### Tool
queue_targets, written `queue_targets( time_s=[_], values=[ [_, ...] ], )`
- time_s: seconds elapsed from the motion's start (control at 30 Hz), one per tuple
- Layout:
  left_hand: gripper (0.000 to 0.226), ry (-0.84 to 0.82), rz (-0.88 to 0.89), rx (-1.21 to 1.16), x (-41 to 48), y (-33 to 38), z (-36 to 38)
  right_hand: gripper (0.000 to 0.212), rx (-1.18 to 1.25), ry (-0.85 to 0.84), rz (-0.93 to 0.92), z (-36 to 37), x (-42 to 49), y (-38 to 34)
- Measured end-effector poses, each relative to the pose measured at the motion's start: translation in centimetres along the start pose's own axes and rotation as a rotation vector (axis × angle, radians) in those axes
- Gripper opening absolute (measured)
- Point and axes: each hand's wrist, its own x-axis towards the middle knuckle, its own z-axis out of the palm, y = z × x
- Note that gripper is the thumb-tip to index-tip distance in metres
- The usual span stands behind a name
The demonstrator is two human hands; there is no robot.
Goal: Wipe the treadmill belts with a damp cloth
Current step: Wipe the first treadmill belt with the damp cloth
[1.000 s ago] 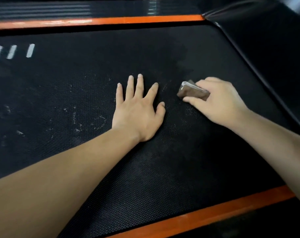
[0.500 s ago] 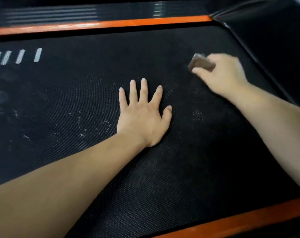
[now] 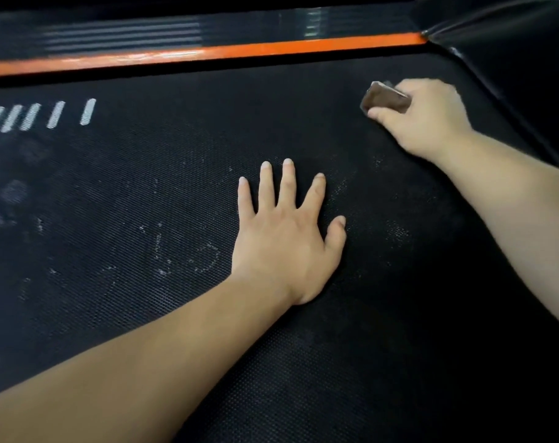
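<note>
A black textured treadmill belt [image 3: 144,314] fills the view, marked with pale dusty smudges left of centre. My left hand [image 3: 287,238] lies flat on the belt's middle, fingers spread, holding nothing. My right hand [image 3: 422,118] is at the belt's far right, closed on a folded brown cloth [image 3: 385,99] that presses on the belt near the far corner. Only the cloth's front end shows beyond my fingers.
An orange side rail [image 3: 208,54] runs along the far edge of the belt, with a black ribbed footboard [image 3: 128,33] behind it. A black motor cover [image 3: 511,59] rises at the right. White dash marks [image 3: 57,115] are printed at the far left.
My right hand has slid the cloth away from my left hand toward the far right corner of the belt. My left hand has stayed flat in place.
</note>
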Motion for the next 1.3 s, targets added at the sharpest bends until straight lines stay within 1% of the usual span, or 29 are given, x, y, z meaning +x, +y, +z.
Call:
queue_targets(
  time_s=[0.1, 0.17, 0.23, 0.3, 0.33, 0.37, 0.4, 0.47, 0.53, 0.6, 0.67, 0.7, 0.77, 0.87, 0.9, 0.93, 1.03, 1.07, 1.13, 1.23, 1.27, 1.3],
  values=[
    [0.071, 0.001, 0.005, -0.004, -0.1, 0.1, 0.0, 0.037, 0.004, -0.121, -0.106, -0.2, -2.0, -0.2],
    [0.071, 0.006, 0.003, -0.01, -0.1, 0.0, 0.0, 0.033, 0.03, -0.173, -0.139, -0.6, -2.4, 0.1],
    [0.071, 0.005, 0.008, -0.011, -0.1, 0.1, -0.1, 0.035, 0.034, -0.11, -0.092, -0.5, -0.2, 0.4],
    [0.071, 0.004, 0.012, -0.014, -0.1, 0.1, -0.1, 0.041, 0.022, -0.013, 0.04, 0.2, 3.2, 0.5],
    [0.071, 0.004, 0.011, -0.014, -0.1, 0.1, -0.1, 0.042, -0.016, 0.031, 0.096, 0.6, 4.3, 0.2],
    [0.071, 0.006, 0.009, -0.013, -0.1, 0.0, -0.1, 0.04, -0.069, 0.062, 0.112, 1.1, 5.0, -0.3],
    [0.071, 0.008, 0.007, -0.009, -0.1, 0.1, -0.1, 0.038, -0.098, 0.067, 0.088, 1.7, 5.3, -0.6],
    [0.071, 0.007, 0.006, -0.002, -0.2, 0.1, -0.2, 0.038, -0.059, 0.001, -0.003, 2.2, 5.0, -1.1],
    [0.072, 0.008, 0.004, 0.001, -0.1, 0.1, -0.2, 0.039, -0.028, -0.057, -0.013, 1.8, 5.2, -0.8],
    [0.072, 0.005, 0.004, 0.0, -0.1, 0.0, -0.2, 0.04, -0.067, -0.015, 0.087, 1.5, 7.0, -0.2],
    [0.072, 0.006, 0.002, 0.001, -0.1, 0.1, -0.2, 0.046, -0.102, 0.051, 0.241, 1.4, 8.5, -0.2],
    [0.072, 0.004, 0.002, 0.0, -0.1, 0.1, -0.2, 0.049, -0.116, 0.084, 0.268, 1.8, 8.8, -0.5],
    [0.073, 0.003, -0.001, 0.001, -0.1, 0.2, -0.2, 0.048, -0.137, 0.087, 0.205, 2.8, 8.6, -1.7],
    [0.074, 0.005, -0.005, 0.018, 0.0, 0.2, -0.3, 0.039, -0.074, -0.015, 0.055, 3.6, 7.7, -2.7],
    [0.074, 0.006, -0.005, 0.019, -0.1, 0.2, -0.3, 0.04, -0.083, -0.036, 0.062, 3.3, 7.9, -2.6],
    [0.074, 0.007, -0.004, 0.017, -0.1, 0.2, -0.3, 0.041, -0.105, -0.03, 0.09, 2.9, 8.6, -2.1],
    [0.073, 0.015, -0.003, 0.008, -0.1, 0.2, -0.3, 0.048, -0.125, 0.049, 0.304, 1.7, 10.6, -0.4],
    [0.073, 0.016, -0.001, 0.004, -0.1, 0.3, -0.3, 0.048, -0.124, 0.069, 0.339, 1.6, 10.9, -0.2],
    [0.073, 0.006, 0.0, 0.002, -0.1, 0.2, -0.2, 0.045, -0.12, 0.066, 0.297, 2.3, 10.5, -1.1],
    [0.074, 0.012, -0.001, 0.02, -0.2, 0.3, -0.2, 0.043, -0.008, -0.024, 0.136, 3.4, 9.4, -2.3],
    [0.074, 0.017, -0.002, 0.023, -0.2, 0.3, -0.2, 0.044, -0.015, -0.047, 0.11, 3.4, 9.3, -2.1],
    [0.074, 0.022, -0.001, 0.021, -0.1, 0.2, -0.2, 0.045, -0.052, -0.048, 0.121, 2.9, 9.5, -1.8]
  ],
)
